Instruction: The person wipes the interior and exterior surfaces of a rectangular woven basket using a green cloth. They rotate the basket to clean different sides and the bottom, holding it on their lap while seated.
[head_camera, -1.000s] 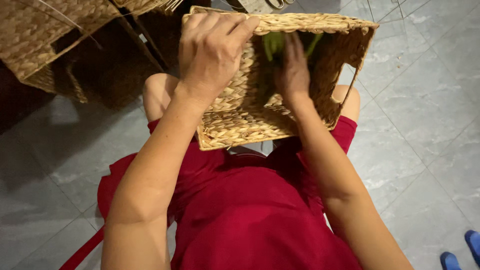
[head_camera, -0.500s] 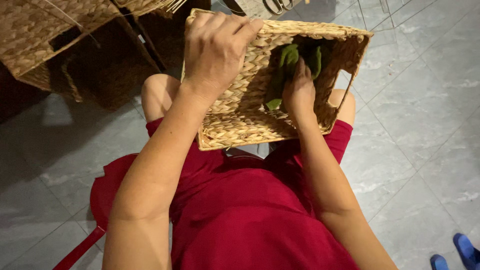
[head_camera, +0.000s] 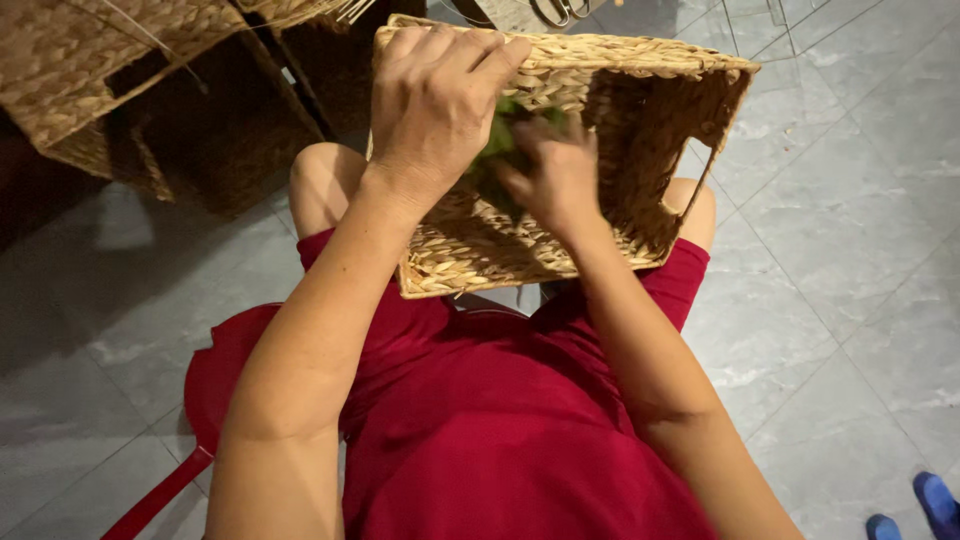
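The left hand (head_camera: 435, 100) sits in the upper middle of the frame, its fingers curled over the near top rim of a woven basket (head_camera: 640, 130), gripping that rim. The right hand (head_camera: 555, 175) is just beside it, lower and to the right, reaching into the basket's open mouth with its fingers bent around a bunch of green leaves (head_camera: 497, 150); it appears to be pinching them, though the leaves are partly hidden behind both hands and how firmly they are held cannot be told.

The basket is rectangular, made of pale plaited straw, and lies tipped on its side across the person's lap, its opening turned toward the camera and its far wall reaching the upper right of the frame. It rests on the knees, above a red garment (head_camera: 520, 430) that fills the lower centre.

In the upper left stand other woven baskets (head_camera: 110, 70) of the same straw, one tilted, well apart from the hands. A red chair edge (head_camera: 215, 385) shows at the lower left beneath the person. The floor (head_camera: 850, 260) is grey tile. At the lower right corner a pair of blue shoes (head_camera: 920, 505) peeks in.
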